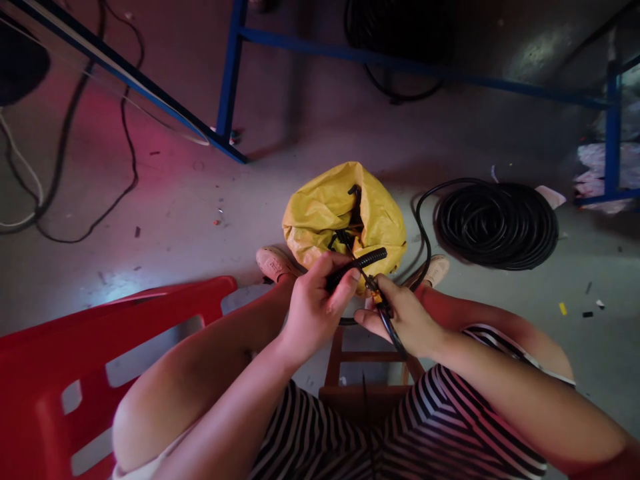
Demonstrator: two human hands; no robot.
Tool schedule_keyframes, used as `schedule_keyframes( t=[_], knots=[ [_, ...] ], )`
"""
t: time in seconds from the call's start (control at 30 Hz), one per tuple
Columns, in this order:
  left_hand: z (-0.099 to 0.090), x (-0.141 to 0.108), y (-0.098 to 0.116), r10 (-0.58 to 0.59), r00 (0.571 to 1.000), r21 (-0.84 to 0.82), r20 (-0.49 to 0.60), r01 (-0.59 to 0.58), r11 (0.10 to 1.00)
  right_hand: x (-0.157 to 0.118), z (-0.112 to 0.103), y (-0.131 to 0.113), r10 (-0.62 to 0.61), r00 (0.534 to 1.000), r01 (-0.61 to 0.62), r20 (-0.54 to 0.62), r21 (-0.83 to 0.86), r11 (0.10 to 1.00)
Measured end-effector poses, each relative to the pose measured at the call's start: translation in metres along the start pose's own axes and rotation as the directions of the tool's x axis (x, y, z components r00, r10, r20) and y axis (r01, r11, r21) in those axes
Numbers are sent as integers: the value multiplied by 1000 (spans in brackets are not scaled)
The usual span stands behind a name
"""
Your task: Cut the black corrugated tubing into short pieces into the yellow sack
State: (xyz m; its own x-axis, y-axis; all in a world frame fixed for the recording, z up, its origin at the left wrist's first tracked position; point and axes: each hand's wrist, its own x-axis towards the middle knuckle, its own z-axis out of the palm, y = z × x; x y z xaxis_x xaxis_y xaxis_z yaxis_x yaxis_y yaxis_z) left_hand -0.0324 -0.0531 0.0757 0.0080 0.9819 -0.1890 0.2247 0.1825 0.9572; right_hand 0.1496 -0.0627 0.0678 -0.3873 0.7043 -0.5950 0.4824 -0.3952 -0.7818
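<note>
My left hand [320,291] is closed around a short black ribbed sleeve [373,257], whose far end sticks out past the fingers to the right. Close beside it, my right hand [403,317] grips a black cable [389,325] near its end. That end shows an orange band and a small metal part [374,288], and it lies right by the ribbed sleeve; whether the two touch is hard to tell. Just beyond both hands, a crumpled yellow bag [325,200] stands open on the floor between my feet, with black pieces [356,193] inside.
A large coil of black cable [500,227] lies on the floor to the right, one strand running toward my right leg. Blue metal frames [400,63] cross the far side. A red plastic chair [125,320] is at left, a wooden stool [345,393] below my hands. Loose cables [133,133] trail at far left.
</note>
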Motion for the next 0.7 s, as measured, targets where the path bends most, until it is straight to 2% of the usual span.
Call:
schedule_keyframes(
  t=[0.17,0.43,0.57,0.7],
  knots=[
    [3,0,-2,29,999,30,-23,-28,999,1,-2,-1,-18,999,15,35,78,997],
    [0,0,-3,20,1000,34,-10,-20,999,1,1,0,-12,1000,11,14,33,999],
    [0,3,-6,-16,1000,45,-7,16,999,3,1,2,-28,1000,28,-6,-4,1000],
    [1,7,-18,-83,996,1,12,83,997,9,1,8,-25,1000,26,13,-53,998]
  ],
)
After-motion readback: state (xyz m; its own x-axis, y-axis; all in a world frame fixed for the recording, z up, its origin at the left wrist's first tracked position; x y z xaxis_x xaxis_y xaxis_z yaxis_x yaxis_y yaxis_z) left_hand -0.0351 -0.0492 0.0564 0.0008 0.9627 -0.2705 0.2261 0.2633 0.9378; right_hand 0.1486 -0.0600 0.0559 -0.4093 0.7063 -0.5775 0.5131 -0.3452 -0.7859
